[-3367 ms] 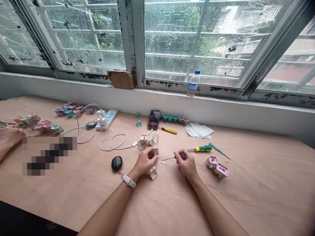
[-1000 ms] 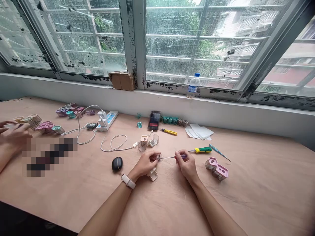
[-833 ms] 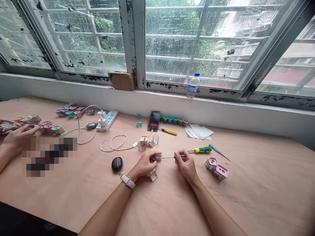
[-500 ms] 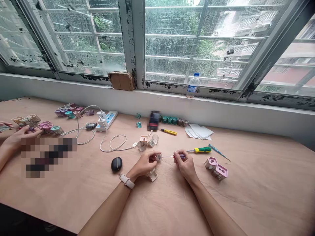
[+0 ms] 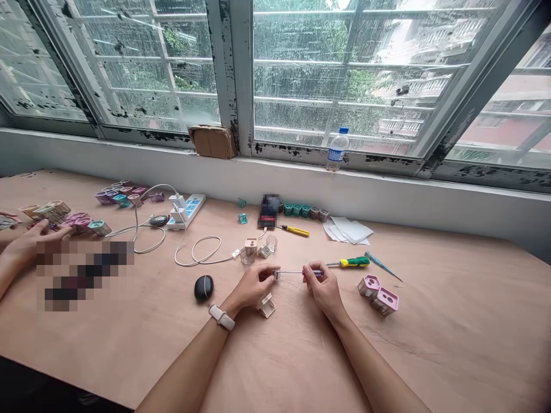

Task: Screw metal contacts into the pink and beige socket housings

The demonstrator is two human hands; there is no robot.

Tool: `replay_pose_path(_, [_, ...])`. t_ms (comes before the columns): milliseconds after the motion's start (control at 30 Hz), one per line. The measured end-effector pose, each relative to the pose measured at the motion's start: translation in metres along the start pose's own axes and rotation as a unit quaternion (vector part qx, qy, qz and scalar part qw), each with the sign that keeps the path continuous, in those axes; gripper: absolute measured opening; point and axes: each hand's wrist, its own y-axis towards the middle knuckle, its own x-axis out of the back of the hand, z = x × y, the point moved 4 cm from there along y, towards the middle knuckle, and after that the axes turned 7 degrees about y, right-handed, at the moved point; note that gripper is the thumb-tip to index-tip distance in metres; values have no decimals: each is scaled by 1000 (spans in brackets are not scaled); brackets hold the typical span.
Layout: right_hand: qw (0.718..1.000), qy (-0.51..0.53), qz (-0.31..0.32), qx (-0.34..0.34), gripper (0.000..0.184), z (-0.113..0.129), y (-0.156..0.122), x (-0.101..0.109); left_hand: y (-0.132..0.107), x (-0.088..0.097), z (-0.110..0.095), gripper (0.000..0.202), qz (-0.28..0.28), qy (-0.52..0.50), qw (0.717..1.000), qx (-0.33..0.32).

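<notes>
My left hand (image 5: 253, 285) pinches a small, shiny sharpener part (image 5: 277, 275) between thumb and fingers; the fingers cover some of it. In my right hand (image 5: 322, 285) is a screwdriver (image 5: 319, 273) with a red and clear handle, held level, its thin shaft reaching left to the part. Just below my left hand lies a cream plastic piece (image 5: 267, 307). Beyond the hands stands a pink-topped pencil sharpener (image 5: 250, 248), with a clear shell (image 5: 271, 243) beside it. Two pink double-hole sharpeners (image 5: 384, 301) sit right of my right hand.
A green-yellow screwdriver (image 5: 354, 262) and a blue pointed tool (image 5: 383, 265) lie at the right. A black oval case (image 5: 204, 288) is at the left. Farther back are a power strip (image 5: 193, 207), cables, a yellow-handled tool (image 5: 296, 230) and paper (image 5: 349, 230). Another person's hand (image 5: 37, 246) works far left.
My hands and the sharpener part have shifted very slightly left, with the screwdriver still against or close to the part. The other person's far hand has moved a little.
</notes>
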Motion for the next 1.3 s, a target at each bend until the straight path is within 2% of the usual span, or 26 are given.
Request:
replay_pose_path(200, [1000,-10,1,6,37,4,-2,1,3,2,7,38,-29,-54,998,24])
replay_pose_path(700, [981,-137,134,36,29,9,-22,-30,2,10,3,35,-96,-124,985,76])
replay_pose_path(967, [970,-179,158,54,24,5,-21,-33,3,9,5,35,-97,-136,982,85])
replay_pose_path(1300, [970,-184,141,68,25,6,-22,-31,3,8,5,34,-100,-144,981,86])
